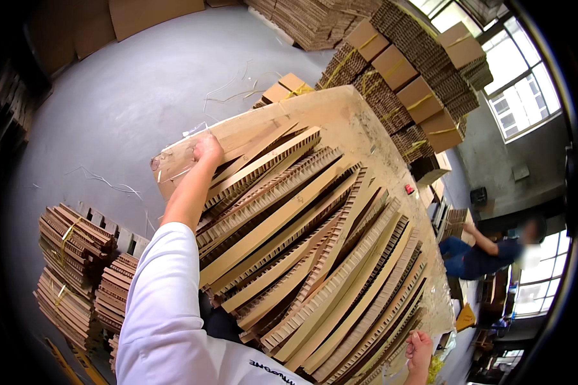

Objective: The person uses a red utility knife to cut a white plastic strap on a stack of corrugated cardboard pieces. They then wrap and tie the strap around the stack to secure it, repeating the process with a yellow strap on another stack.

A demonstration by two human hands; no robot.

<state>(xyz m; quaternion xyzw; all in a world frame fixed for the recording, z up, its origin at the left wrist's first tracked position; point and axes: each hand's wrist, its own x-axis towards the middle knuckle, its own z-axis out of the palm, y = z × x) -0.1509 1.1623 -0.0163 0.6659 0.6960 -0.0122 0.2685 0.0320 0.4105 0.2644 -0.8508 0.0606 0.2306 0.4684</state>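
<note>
Many long honeycomb-cardboard strips point(273, 215) lie in a loose, slanting heap on a wooden table point(366, 138). Some rest on their edges and show the corrugated core. Beyond the heap's left end, at the table's far left corner, my left hand point(209, 151) is closed, its fingers curled under. Whatever it may grip is hidden by the hand. My right hand point(419, 350) is at the lower right, beside the near right end of the strips. Its fingers are curled closed too, and I cannot make out anything between them.
Strapped bundles of cardboard strips point(70, 256) stand on the floor at left. Taller strapped stacks point(404, 83) rise behind the table. A small red object point(409, 189) lies on the tabletop. At the right a person point(488, 250) in dark clothes stands near another stack. Loose straps point(103, 179) litter the floor.
</note>
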